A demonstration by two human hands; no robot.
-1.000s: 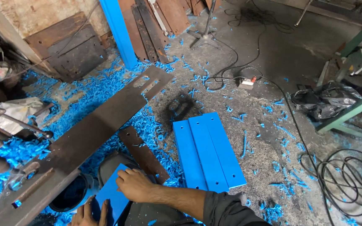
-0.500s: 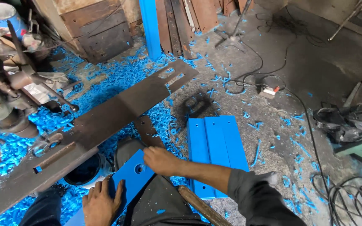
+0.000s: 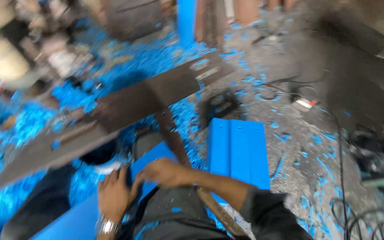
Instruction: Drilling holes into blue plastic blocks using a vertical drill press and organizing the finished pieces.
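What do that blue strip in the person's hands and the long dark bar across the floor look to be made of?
The blue strip looks like painted or coated board, perhaps plastic: flat, even colour, with matching blue shavings around. The long dark bar looks like bare steel: dull grey-brown, flat, with cut slots. Blur leaves both uncertain.
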